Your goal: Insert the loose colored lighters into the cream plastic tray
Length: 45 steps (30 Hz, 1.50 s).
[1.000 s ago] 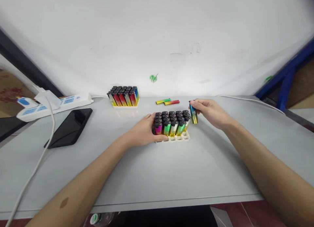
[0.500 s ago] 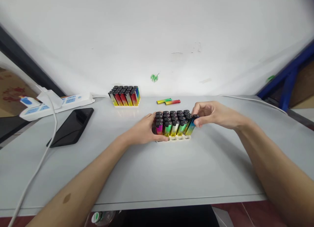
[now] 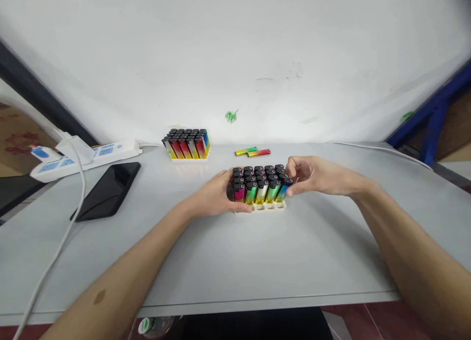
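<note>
A cream tray [image 3: 270,207] with holes holds rows of upright lighters with black tops and shiny coloured bodies. My left hand [image 3: 221,195] is closed around the tray's left end, thumb along its front edge beside a magenta lighter [image 3: 239,193]. At the front row's right end, a blue lighter [image 3: 283,193] stands nearly upright. My right hand [image 3: 307,175] has its thumb and curled fingers at the right side of this lighter, with the thumb tip touching it. Empty holes show along the tray's front edge. The fingers of my left hand behind the tray are partly hidden.
Another full tray of lighters [image 3: 187,146] stands near the wall. Two loose lighters [image 3: 253,152] lie behind my tray. To the left are a black phone [image 3: 108,190], a power strip [image 3: 88,158] and a white cable [image 3: 79,197]. The table edge runs in front.
The blue lighter, tilted to the right before, has moved left and is now nearly upright against the row. My right hand has shifted slightly left with it; my left hand stays put.
</note>
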Motion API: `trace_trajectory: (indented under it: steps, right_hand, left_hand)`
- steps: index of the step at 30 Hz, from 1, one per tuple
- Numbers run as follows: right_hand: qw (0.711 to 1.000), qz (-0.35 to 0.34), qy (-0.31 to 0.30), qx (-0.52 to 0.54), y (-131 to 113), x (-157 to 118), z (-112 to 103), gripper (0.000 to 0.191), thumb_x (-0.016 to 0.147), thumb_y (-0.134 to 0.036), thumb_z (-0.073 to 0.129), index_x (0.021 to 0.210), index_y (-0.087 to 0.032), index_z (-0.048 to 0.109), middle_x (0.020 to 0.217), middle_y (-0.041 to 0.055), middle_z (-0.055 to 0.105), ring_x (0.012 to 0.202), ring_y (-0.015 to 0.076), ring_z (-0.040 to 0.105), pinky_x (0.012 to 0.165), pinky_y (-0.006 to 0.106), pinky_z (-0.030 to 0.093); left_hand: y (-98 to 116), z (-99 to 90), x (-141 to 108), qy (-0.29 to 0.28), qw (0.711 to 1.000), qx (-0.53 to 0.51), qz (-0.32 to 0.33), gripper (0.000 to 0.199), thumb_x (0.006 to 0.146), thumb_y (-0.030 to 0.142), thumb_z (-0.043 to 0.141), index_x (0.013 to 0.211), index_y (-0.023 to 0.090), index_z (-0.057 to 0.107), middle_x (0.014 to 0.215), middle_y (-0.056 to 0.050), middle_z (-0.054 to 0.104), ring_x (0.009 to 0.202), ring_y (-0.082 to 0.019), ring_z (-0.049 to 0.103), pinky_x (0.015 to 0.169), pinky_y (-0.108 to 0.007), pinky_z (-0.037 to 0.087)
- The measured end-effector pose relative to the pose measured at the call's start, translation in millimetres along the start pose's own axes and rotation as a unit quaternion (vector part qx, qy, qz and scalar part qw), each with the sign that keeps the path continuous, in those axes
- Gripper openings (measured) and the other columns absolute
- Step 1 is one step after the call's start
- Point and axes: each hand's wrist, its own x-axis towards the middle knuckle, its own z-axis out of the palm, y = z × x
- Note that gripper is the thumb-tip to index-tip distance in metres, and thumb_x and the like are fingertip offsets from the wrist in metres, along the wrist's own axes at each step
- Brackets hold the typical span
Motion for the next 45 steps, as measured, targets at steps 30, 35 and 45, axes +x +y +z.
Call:
trace_trajectory:
  steps: [30, 35, 45]
  right_hand:
    - [0.875, -0.144, 0.205, -0.415, 50.6, 112.7, 23.8, 0.051, 0.095, -0.043, 0.047, 0.141, -0.022, 0.048, 0.143, 0.0143, 0.047, 0.134, 0.0334, 0.043, 0.111, 0.051, 0.036]
    - [0.9, -0.11, 0.191, -0.375, 54.9, 119.4, 26.7, 0.041, 0.095, -0.031, 0.044, 0.133, -0.023, 0.057, 0.134, 0.012, 0.056, 0.123, 0.0304, 0.052, 0.106, 0.047, 0.042]
    - [0.906, -0.086, 0.186, -0.37, 56.0, 47.9, 20.8, 0.046, 0.082, -0.023, 0.054, 0.128, -0.022, 0.059, 0.113, 0.0128, 0.059, 0.11, 0.0308, 0.056, 0.096, 0.043, 0.046]
  left_hand:
    - [9.3, 1.0, -1.2, 0.064, 0.997, 0.026, 0.015, 0.093, 0.069, 0.062, 0.075, 0.145, 0.025, 0.036, 0.128, -0.011, 0.062, 0.108, -0.03, 0.063, 0.094, -0.045, 0.05]
    - [9.1, 0.5, -2.1, 0.057, 0.998, 0.039, 0.016, 0.087, 0.076, 0.067, 0.066, 0.145, 0.024, 0.036, 0.125, -0.011, 0.063, 0.107, -0.029, 0.062, 0.093, -0.045, 0.05]
    - [8.0, 1.7, -4.6, 0.053, 0.997, 0.055, 0.025, 0.087, 0.076, 0.068, 0.065, 0.146, 0.025, 0.036, 0.137, -0.011, 0.057, 0.12, -0.032, 0.057, 0.1, -0.047, 0.047]
